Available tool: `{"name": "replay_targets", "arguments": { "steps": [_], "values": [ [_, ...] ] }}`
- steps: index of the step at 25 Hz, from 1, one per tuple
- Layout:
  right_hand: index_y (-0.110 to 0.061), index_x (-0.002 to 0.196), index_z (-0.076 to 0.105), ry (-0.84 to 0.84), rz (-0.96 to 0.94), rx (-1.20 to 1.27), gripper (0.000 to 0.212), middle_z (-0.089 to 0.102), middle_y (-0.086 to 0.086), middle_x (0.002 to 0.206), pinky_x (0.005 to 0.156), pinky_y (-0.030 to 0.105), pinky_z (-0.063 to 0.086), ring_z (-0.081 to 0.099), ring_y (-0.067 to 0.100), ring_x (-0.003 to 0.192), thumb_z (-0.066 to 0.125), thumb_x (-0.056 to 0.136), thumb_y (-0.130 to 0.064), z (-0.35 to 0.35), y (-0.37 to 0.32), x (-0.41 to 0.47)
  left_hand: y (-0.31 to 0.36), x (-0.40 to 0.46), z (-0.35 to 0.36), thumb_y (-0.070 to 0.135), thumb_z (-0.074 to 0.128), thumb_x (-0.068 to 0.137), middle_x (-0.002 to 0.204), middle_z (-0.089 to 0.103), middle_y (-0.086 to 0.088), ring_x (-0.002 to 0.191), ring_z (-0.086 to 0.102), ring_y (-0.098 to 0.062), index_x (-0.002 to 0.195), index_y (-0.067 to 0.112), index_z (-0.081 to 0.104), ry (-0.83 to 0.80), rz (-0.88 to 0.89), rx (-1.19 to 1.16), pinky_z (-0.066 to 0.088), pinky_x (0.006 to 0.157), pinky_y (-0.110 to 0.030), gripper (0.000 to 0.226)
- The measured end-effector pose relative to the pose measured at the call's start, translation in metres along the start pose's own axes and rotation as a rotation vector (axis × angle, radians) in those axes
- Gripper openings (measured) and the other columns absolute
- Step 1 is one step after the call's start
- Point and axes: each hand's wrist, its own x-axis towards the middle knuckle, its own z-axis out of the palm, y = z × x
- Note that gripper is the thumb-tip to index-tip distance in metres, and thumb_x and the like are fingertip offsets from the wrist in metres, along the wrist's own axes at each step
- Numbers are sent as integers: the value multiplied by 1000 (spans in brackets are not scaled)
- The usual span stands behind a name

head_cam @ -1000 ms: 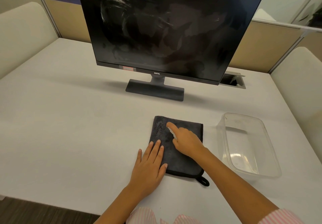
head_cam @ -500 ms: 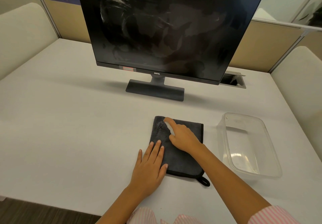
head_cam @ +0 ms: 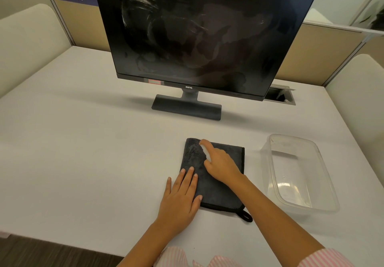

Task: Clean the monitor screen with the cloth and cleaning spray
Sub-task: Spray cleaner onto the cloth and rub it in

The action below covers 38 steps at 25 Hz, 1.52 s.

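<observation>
Lower centre of frame: right hand [head_cam: 221, 166] is gripping small spray bottle [head_cam: 205, 152], nozzle over cloth [head_cam: 209, 171]; left hand [head_cam: 180, 198], fingers flat, is pinning cloth w/ long axis toward monitor [head_cam: 203, 34].

right hand [head_cam: 221, 166] holding spray bottle [head_cam: 205, 152] over cloth [head_cam: 218, 192]

Monitor screen [head_cam: 199, 32]: black, switched off, upright on a dark flat stand, smeared with grey streaks and patches, set at the far middle of the counter.

Cloth [head_cam: 192, 158]: dark grey, plush, folded to a rectangle, black hanging loop at near right corner, lying flat on the counter in front of the monitor.

Cleaning spray [head_cam: 205, 153]: small pale bottle, mostly hidden, tilted over the cloth's far left part.
</observation>
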Motion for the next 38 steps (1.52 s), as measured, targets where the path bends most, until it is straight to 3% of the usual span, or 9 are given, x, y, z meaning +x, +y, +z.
{"name": "replay_targets", "arguments": {
  "steps": [6, 11, 16, 19, 23, 27, 34, 38],
  "values": [
    [-28, 142, 24, 82, 17, 93, 57, 64, 8, 91, 62, 20, 45, 53, 10, 63, 49, 93, -15, -13, -4, 22, 1, 0, -1, 44, 31, 92, 147, 39, -5, 135, 37, -27, 138, 13, 45, -1, -5, 14, 33, 102, -52, 57],
    [-26, 142, 26, 68, 46, 58, 54, 65, 10, 106, 75, 28, 49, 58, 15, 77, 50, 94, -19, -16, 4, 27, 2, 0, -2, 44, 30, 92, 148, 38, -5, 135, 36, -27, 138, 13, 44, 1, -9, 10, 33, 102, -53, 57],
    [-27, 142, 25, 141, 177, 126, 56, 59, 2, 85, 66, 23, 49, 51, 7, 63, 51, 93, -16, -20, 25, 10, 2, 0, -2, 44, 30, 92, 147, 39, -5, 135, 36, -28, 138, 13, 44, -1, -4, 15, 33, 102, -53, 57],
    [-25, 137, 29, 158, 181, 136, 50, 61, 4, 87, 57, 17, 43, 52, 7, 65, 49, 93, -14, -20, 31, -11, 1, 0, -1, 44, 30, 93, 148, 38, -5, 135, 35, -28, 139, 13, 43, 0, 4, 18, 31, 102, -53, 57],
    [-29, 139, 26, 156, 143, 170, 55, 62, 3, 87, 63, 28, 54, 59, 13, 71, 48, 91, -11, -14, 20, -32, 1, 0, 2, 44, 28, 93, 150, 34, -6, 137, 32, -29, 140, 14, 41, 5, -1, 17, 29, 103, -53, 58],
    [-29, 139, 29, 145, 104, 111, 56, 59, 2, 86, 61, 30, 52, 56, 13, 70, 48, 90, -12, -9, 3, -38, 1, -2, 4, 44, 31, 93, 153, 25, -11, 139, 23, -33, 142, 13, 37, 20, -19, -3, 26, 105, -55, 58],
    [-30, 141, 23, 75, 54, 59, 58, 58, 4, 86, 59, 32, 52, 56, 15, 68, 48, 91, -13, 1, -18, -34, 2, -4, 3, 46, 32, 91, 146, 40, -14, 133, 38, -32, 137, 7, 44, -5, -48, -1, 30, 102, -55, 61],
    [-31, 142, 25, 148, 89, 130, 59, 62, 5, 93, 65, 30, 54, 56, 13, 74, 49, 91, -13, -4, -15, -36, 2, -3, 4, 46, 31, 92, 146, 40, -14, 133, 38, -32, 137, 8, 45, -13, -43, -5, 30, 102, -55, 61]
  ]
}}
